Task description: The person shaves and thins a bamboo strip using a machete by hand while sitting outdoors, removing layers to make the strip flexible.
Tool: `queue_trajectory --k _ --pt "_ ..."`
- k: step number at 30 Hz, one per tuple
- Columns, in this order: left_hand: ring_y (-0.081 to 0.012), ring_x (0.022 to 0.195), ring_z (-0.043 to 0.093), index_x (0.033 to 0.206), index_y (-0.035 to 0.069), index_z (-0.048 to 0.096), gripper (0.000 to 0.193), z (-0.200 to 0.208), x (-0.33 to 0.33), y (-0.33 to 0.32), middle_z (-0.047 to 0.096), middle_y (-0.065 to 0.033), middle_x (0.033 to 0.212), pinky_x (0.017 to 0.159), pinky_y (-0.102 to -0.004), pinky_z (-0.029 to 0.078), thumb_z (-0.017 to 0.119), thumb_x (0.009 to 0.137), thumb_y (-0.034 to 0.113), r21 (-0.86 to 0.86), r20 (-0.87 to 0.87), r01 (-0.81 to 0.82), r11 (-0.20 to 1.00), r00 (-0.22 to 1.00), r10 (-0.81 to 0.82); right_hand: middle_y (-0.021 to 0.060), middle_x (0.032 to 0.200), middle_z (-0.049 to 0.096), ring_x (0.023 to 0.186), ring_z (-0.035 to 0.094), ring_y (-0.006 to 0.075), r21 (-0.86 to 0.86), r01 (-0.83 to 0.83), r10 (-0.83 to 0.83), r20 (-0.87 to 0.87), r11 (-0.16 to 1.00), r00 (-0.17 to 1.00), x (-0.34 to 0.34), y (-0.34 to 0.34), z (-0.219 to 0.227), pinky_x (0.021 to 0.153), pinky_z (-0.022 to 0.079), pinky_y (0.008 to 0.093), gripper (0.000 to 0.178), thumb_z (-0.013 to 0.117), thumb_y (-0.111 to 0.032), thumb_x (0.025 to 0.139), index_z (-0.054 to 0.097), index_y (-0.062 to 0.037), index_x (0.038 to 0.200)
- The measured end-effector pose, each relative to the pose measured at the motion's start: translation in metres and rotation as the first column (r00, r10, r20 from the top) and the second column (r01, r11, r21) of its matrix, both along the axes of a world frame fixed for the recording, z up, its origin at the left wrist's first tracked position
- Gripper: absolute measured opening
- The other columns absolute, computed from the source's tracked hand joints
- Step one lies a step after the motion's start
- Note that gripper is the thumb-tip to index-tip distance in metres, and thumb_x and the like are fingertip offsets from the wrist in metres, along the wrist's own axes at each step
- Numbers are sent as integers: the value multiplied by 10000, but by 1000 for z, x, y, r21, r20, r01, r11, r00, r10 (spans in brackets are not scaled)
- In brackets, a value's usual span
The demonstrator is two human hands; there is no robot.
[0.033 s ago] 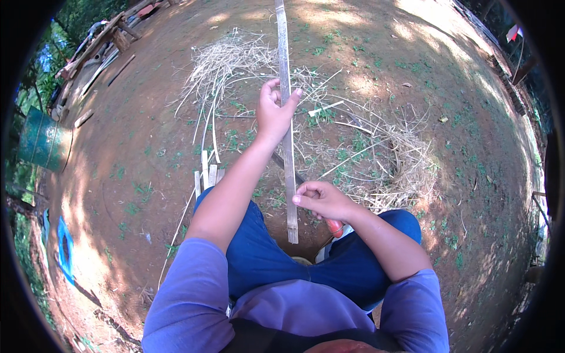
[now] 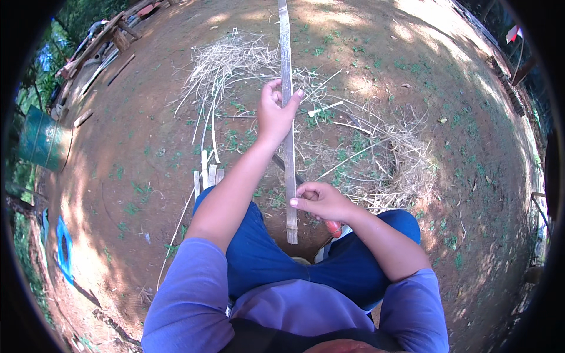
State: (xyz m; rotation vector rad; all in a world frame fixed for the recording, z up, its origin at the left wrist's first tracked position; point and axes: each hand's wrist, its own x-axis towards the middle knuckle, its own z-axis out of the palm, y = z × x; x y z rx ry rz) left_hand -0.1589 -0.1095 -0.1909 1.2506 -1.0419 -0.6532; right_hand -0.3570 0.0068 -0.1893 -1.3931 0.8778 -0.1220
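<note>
A long, flat grey-brown bamboo strip [image 2: 290, 165] runs upright through the middle, from the top edge down to between my knees. My left hand [image 2: 275, 117] grips it partway up, the thumb on its right side and the fingers on its left. Lower down, my right hand [image 2: 322, 201] is closed around a knife, its thumb tip against the strip's right edge. The knife's red handle [image 2: 334, 228] sticks out below that hand. Its dark blade passes behind the strip and shows again on the left; the rest is hidden.
Thin shavings [image 2: 235, 59] lie heaped ahead, and another pile [image 2: 409, 167] lies to the right. Several pale strips [image 2: 205, 170] stand by my left knee. A green drum [image 2: 44, 140] and a blue object [image 2: 65, 250] are at the far left, with stacked wood [image 2: 97, 47] beyond.
The bamboo strip and my left hand have shifted very slightly to the right. Both grips look the same.
</note>
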Motion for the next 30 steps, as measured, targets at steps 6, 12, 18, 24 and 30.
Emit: queue_trajectory --k 6,12,18,24,30 --pt "-117 720 603 1340 2 539 570 6 -2 14 643 -34 851 680 -303 497 758 944 350 57 195 -53 997 980 41 -85 657 473 560 481 21 -25 57 -55 81 998 995 6 8 -11 524 421 231 293 736 -336 982 675 -65 1074" --pt "-304 1222 592 1422 53 576 596 18 43 -6 604 -187 1339 1069 -425 448 558 1032 504 46 500 -7 999 866 -17 -36 842 586 715 560 53 39 338 -339 179 940 923 -28 -37 11 613 478 253 328 683 -350 1011 657 -66 1174" --pt "-187 1058 624 1348 23 619 506 16 152 8 686 -122 1209 975 -348 479 513 1078 437 75 268 -29 997 963 8 -8 909 598 724 563 75 98 749 -726 355 655 589 -121 -76 37 609 479 251 320 666 -372 1014 638 -78 1135" --pt "-153 978 628 1253 -2 628 295 -119 260 244 685 -84 1103 890 -320 512 597 1055 215 426 446 -115 898 890 -98 12 873 622 733 584 101 -178 932 -934 117 315 338 -311 -19 37 629 509 298 352 690 -372 998 637 -51 1134" --pt "-240 1113 634 1357 -33 527 420 -216 174 583 639 -140 1251 963 -378 506 643 982 115 927 -236 343 151 847 -476 7 869 603 720 540 114 -396 909 -973 -227 126 36 -410 97 -46 651 465 298 419 684 -409 998 640 -36 1183"
